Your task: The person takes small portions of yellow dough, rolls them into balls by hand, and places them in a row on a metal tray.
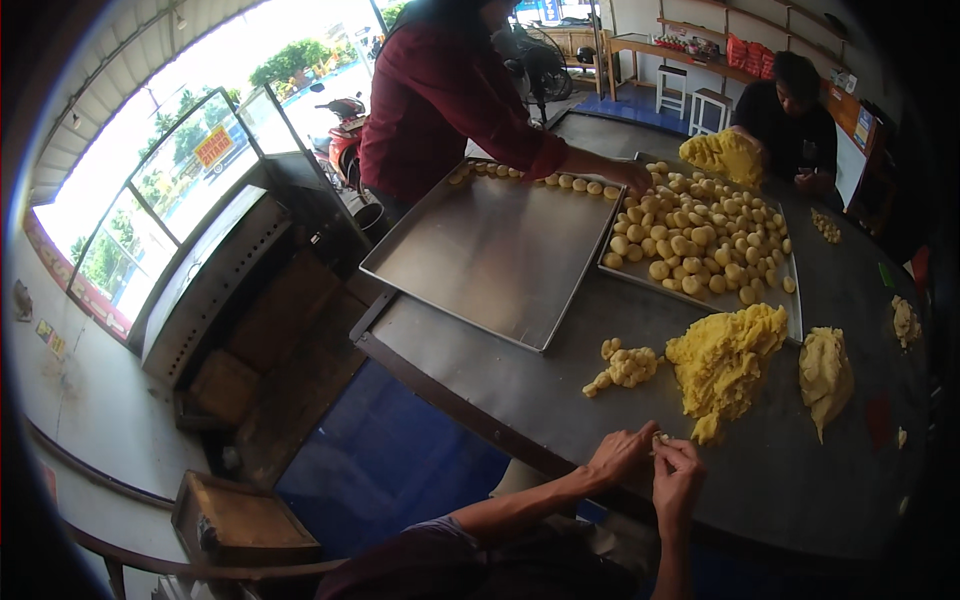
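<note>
Bright daylight comes through the open front on the left, under a corrugated awning (115, 85), with green trees (290, 65) outside and a red motorcycle (345, 140) parked by the opening. A glazed cabinet (205, 238) stands near a pale side wall (75, 400). The floor (380, 450) is blue, a wooden box (245, 515) beside it. At the back, 2 white stools (672, 73) stand by a long wooden counter (640, 45), below wooden shelves (695, 27).

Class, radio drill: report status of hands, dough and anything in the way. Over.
Left hand and right hand together, small pale dough piece between them. Yellow dough mound just beyond. Ball-filled tray farther off, not in the way.
</note>
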The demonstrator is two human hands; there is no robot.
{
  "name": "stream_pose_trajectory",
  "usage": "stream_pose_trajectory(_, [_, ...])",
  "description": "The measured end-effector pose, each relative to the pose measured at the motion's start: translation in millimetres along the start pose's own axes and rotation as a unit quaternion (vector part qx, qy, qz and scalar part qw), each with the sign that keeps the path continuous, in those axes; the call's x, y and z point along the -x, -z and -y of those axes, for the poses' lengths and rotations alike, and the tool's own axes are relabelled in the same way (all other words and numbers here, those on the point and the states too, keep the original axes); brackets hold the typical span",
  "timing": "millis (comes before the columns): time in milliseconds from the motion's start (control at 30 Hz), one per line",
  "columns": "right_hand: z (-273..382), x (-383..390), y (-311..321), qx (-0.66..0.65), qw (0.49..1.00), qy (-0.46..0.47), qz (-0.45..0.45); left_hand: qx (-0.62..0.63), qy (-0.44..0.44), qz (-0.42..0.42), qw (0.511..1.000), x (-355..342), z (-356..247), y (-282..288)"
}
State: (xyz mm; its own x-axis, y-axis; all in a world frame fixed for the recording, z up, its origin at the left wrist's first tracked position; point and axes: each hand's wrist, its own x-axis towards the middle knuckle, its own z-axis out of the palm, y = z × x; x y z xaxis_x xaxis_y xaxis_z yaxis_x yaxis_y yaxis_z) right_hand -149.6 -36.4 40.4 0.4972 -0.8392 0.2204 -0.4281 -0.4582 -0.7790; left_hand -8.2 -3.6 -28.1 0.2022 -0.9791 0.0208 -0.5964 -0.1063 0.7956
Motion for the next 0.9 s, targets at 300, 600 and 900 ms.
stream_pose_trajectory(300, [-39, -18, 4, -0.133, 0.985, -0.095, 0.051, 0.151, -0.139, 0.016, 0.979, -1, -3, 18])
stream_pose_trajectory(600, [-64, -28, 22, 0.054, 0.992, -0.025, -0.110, 0.144, -0.125, -0.037, 0.981, -1, -9, 15])
stream_pose_trajectory(900, [-137, -78, 58, 0.098, 0.976, -0.194, -0.005, 0.183, -0.046, 0.048, 0.981, -2, -2, 39])
